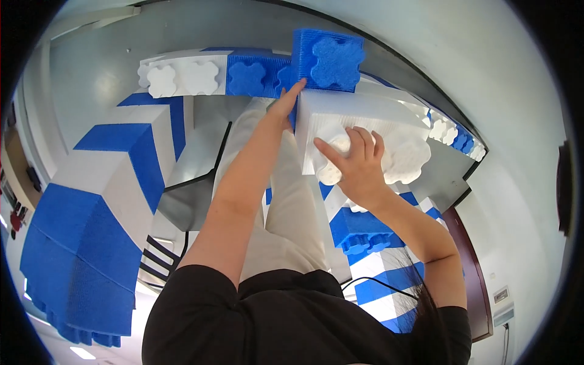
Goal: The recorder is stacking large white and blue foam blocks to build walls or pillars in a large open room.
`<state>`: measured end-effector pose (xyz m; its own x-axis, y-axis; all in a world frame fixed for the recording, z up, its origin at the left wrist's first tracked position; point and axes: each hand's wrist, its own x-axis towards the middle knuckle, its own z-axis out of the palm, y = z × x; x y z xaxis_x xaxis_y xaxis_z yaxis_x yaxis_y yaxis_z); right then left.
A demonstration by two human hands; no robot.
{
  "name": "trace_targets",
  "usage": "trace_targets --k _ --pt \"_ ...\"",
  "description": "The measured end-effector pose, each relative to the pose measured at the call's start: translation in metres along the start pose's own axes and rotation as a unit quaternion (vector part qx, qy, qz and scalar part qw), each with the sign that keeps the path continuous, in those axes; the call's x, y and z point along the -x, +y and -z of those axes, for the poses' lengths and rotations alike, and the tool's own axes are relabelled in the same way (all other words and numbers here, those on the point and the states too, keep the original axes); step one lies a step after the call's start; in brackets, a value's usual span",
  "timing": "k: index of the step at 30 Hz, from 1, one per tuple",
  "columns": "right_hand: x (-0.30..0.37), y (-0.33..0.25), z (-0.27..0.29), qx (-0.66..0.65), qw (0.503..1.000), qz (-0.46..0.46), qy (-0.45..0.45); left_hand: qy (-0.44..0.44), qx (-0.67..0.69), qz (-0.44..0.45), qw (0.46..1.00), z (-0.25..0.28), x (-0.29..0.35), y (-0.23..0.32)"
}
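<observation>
A large blue foam block (pixel 328 61) with a raised knob stands on top of a row of blocks ahead of me. Against its left side my left hand (pixel 287 108) lies with fingers stretched out, the thumb by its edge and the other fingers partly hidden. Directly on the near side of it is a big white foam block (pixel 365 115) with rounded knobs facing me. My right hand (pixel 363 170) grips one of those knobs, its thumb and fingers bent around the white surface.
A curved wall of stacked blue and white blocks (pixel 121 164) rises at the left. The row (pixel 207 76) continues across the far side, and more blocks (pixel 362 231) stand at the right. A dark chair (pixel 188 201) is between the left wall and my legs. A brown door (pixel 471 267) is at the right.
</observation>
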<state>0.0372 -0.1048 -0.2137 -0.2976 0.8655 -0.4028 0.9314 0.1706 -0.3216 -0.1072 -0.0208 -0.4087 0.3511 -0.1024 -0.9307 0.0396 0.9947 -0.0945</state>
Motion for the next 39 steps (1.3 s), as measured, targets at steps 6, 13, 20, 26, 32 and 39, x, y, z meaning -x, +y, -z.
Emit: trace_targets --k 6,13,20,26,32,39 --pt "0.006 0.000 -0.009 -0.023 0.999 0.007 0.034 -0.032 -0.073 -0.003 0.997 0.012 -0.034 0.025" --pt "0.007 0.005 -0.008 -0.023 0.999 0.014 0.045 0.013 -0.174 -0.006 0.985 0.002 -0.035 0.059" --pt "0.006 0.004 -0.008 -0.042 0.997 0.018 0.056 0.042 -0.270 -0.204 0.940 0.014 -0.022 0.050" --pt "0.009 0.002 -0.012 -0.042 0.996 0.015 0.075 0.141 -0.321 -0.232 0.908 -0.004 -0.010 0.046" --pt "0.007 -0.002 -0.004 -0.051 0.996 -0.006 0.080 0.130 -0.334 -0.277 0.891 0.009 -0.033 0.044" --pt "0.007 0.006 -0.005 -0.031 0.997 -0.003 0.066 0.059 -0.301 -0.287 0.908 0.006 -0.025 0.043"
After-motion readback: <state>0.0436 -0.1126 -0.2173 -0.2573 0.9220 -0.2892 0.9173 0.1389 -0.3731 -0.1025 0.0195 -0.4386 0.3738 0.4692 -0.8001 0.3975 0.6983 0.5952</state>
